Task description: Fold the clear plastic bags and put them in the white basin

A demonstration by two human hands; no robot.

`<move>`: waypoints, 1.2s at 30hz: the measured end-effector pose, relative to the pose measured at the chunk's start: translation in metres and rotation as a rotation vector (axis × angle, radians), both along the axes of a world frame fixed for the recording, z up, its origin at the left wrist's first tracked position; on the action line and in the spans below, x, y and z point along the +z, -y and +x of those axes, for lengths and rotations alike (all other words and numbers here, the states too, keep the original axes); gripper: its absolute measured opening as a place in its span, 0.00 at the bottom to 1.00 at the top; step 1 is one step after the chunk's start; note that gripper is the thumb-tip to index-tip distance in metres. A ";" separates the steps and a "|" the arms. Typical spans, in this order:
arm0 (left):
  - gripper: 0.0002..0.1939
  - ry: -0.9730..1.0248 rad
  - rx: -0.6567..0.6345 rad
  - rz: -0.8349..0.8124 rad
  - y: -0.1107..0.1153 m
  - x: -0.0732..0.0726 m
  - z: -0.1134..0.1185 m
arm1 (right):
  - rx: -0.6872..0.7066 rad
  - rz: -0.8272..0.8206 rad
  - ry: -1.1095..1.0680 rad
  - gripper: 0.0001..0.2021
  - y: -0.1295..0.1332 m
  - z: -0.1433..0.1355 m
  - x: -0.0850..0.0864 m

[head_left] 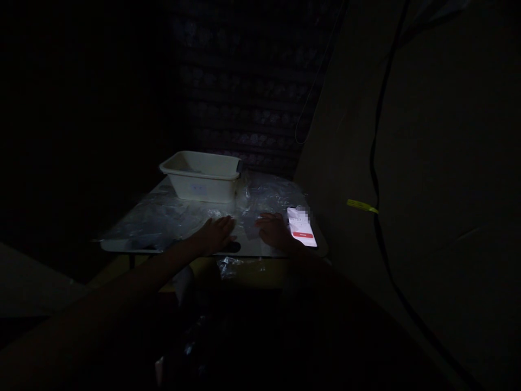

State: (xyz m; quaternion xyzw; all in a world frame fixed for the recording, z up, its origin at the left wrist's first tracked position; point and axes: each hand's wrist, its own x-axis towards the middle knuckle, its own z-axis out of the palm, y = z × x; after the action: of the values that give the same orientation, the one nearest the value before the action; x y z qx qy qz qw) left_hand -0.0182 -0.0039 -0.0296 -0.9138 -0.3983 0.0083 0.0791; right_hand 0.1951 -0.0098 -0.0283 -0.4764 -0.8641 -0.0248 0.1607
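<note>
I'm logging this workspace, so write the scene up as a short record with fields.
Lighting: very dim; phone screen lit
Surface: pale table, largely covered by clear plastic
Left hand: fingers spread, nothing visibly held
Right hand: beside the phone, nothing visibly held
Container: pale tub, beyond the left hand; contents unclear
Right side: dark cable with yellow tag

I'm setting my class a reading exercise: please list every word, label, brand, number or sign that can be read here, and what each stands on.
No text can be read.
Phone: writing and a red button show, but too small; part is pixelated.
White tub: marks on its front patch too faint.
Yellow tag: any print too small.
</note>
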 end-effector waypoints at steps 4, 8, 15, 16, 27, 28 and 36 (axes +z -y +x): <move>0.26 0.010 0.016 -0.029 -0.002 -0.001 -0.005 | 0.044 -0.018 -0.034 0.13 0.002 -0.003 0.000; 0.25 0.043 0.015 -0.051 0.000 0.003 -0.003 | 0.072 -0.028 -0.035 0.14 0.003 -0.008 0.001; 0.24 0.275 0.099 -0.227 -0.002 0.009 0.005 | 0.100 -0.039 -0.033 0.14 0.003 -0.008 -0.003; 0.24 0.350 0.135 -0.264 -0.004 0.009 0.006 | 0.105 -0.036 -0.037 0.14 0.003 -0.007 -0.003; 0.22 0.822 0.269 -0.530 -0.021 0.015 0.017 | 0.132 -0.013 -0.058 0.15 0.000 -0.007 -0.008; 0.21 0.797 0.261 -0.509 -0.022 0.016 0.018 | 0.130 -0.011 -0.057 0.15 0.000 -0.007 -0.008; 0.16 0.530 0.308 -0.357 -0.021 0.020 0.021 | 0.047 -0.001 -0.012 0.14 0.002 -0.007 0.001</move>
State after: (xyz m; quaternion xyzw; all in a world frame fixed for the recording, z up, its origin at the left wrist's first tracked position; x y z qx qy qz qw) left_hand 0.0027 0.0172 -0.0093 -0.8129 -0.5305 -0.1477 -0.1898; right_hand 0.1877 -0.0122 -0.0274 -0.4560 -0.8741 -0.0177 0.1663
